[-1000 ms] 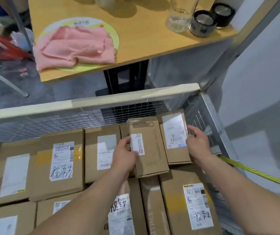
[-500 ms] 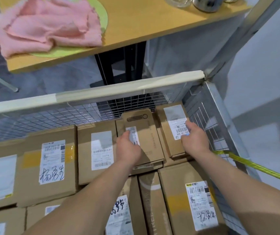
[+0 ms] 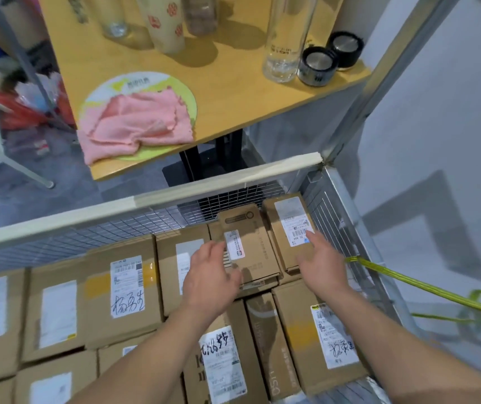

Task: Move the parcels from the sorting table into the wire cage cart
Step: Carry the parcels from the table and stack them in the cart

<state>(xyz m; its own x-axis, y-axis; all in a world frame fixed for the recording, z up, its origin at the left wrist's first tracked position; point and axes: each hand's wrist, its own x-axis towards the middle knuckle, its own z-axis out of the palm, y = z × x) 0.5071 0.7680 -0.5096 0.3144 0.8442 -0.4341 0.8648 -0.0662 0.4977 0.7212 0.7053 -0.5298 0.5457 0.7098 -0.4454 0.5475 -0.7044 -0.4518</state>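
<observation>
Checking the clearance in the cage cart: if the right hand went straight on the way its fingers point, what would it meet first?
Probably the labelled parcel in the far right corner, just beyond the right hand; depth is unclear.

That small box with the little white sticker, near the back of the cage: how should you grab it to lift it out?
Grip the small box by its two long side edges, coming straight down from above. It lies flat on top of other parcels, hemmed in by the wire cage wall behind and another box to its right, so only the top is probably open to reach.
</observation>
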